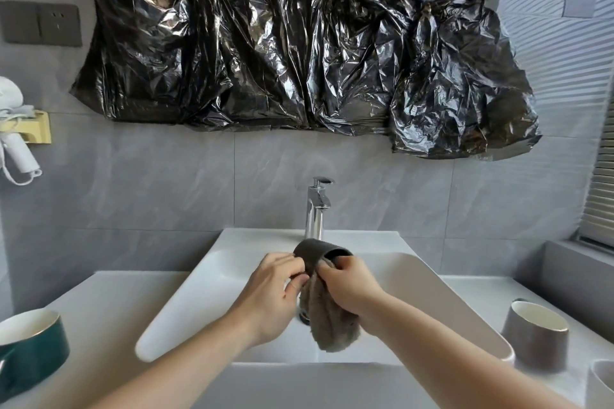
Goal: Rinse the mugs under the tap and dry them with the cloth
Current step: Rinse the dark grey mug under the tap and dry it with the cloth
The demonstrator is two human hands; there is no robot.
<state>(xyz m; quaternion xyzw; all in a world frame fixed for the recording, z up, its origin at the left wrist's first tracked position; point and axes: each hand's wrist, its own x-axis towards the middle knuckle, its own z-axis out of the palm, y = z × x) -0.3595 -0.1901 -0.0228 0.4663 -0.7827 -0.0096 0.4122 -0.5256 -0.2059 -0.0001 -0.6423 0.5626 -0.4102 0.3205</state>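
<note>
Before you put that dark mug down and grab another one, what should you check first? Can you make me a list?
1. Left hand holds the dark mug firmly: ok.
2. Right hand grips the grey cloth against the mug: ok.
3. Tap turned off: ok, no water shows running.
4. Mug fully dry inside: cannot tell, the inside is hidden.
5. Bare counter to set it on: ok.
6. More mugs waiting: ok, a green mug on the left, a grey mug on the right.
</note>
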